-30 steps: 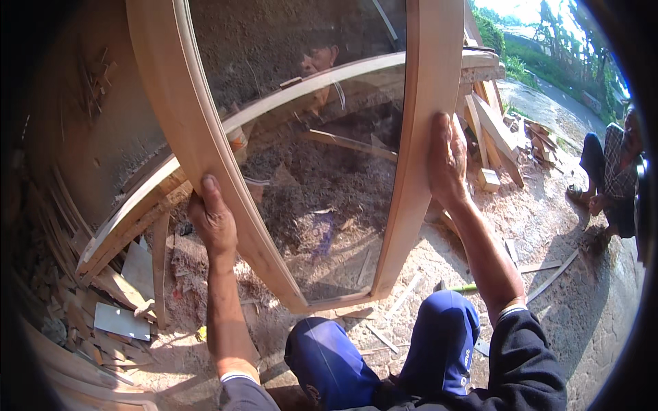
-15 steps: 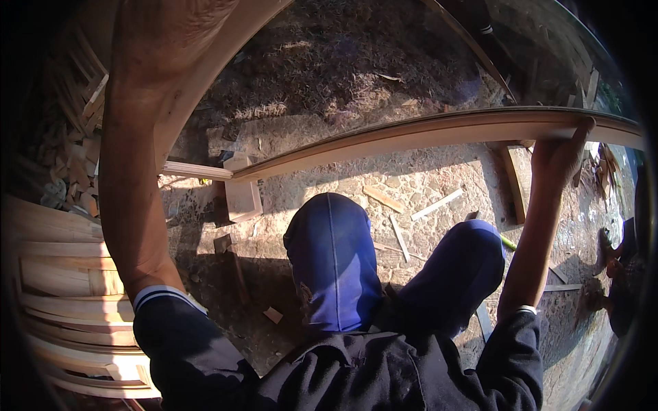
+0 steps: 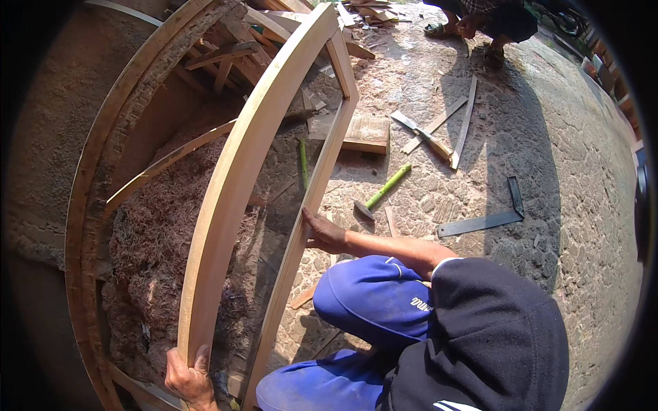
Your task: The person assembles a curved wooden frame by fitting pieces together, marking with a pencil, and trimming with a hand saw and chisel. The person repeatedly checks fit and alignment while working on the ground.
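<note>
A long wooden window frame (image 3: 233, 161) with a glass pane (image 3: 274, 185) stretches from the lower left up to the top of the view, tilted above the ground. Around the lower end of its wide outer rail my left hand (image 3: 192, 380) is closed, with the thumb on the wood. My right hand (image 3: 323, 231) grips the narrower rail on the side close to my knees; some of its fingers are hidden behind the wood. Beyond that hand lies a hammer (image 3: 385, 188) with a green handle.
A metal try square (image 3: 483, 222) lies on the rough ground at right. Near a wooden block (image 3: 367, 133) are a bladed tool (image 3: 425, 133) and thin strips (image 3: 466, 123). A curved wooden piece (image 3: 89, 226) borders wood shavings (image 3: 157, 260) at left. Another person (image 3: 480, 24) crouches at top right.
My view has swung to the right, bringing the hammer, try square and other person into sight. My left hand, cut off before, now shows on the frame; both hands stay on it.
</note>
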`<state>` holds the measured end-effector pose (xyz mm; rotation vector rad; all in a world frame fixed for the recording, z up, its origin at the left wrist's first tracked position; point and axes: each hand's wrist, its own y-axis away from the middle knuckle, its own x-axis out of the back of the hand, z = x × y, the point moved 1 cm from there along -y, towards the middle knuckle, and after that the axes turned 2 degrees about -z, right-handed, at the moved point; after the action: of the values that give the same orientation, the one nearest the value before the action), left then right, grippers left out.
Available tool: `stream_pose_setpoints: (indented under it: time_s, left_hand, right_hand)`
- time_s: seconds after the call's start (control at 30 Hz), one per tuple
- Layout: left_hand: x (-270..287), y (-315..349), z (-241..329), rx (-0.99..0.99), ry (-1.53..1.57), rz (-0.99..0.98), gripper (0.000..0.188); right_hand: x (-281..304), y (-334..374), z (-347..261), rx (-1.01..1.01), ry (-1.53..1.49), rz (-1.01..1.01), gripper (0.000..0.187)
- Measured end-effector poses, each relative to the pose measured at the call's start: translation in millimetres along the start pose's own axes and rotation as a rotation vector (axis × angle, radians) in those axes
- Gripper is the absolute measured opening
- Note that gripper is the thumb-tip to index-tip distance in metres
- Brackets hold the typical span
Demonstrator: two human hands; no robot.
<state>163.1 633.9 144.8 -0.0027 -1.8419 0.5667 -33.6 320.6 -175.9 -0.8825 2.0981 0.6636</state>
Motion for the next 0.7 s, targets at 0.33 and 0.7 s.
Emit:
stream_pose_setpoints:
  time_s: [0.33, 0.7]
  left_hand:
    - [-70.3, 10.8, 8.7, -0.171, -0.118, 0.169, 0.055]
    - [-65.7, 11.0, 3.9, -0.122, -0.183, 0.064, 0.054]
  right_hand:
    - [59.3, -27.6, 73.6, -0.064, -0.066, 0.027, 0.088]
    - [59.0, -25.5, 21.2, -0.037, 0.015, 0.262, 0.097]
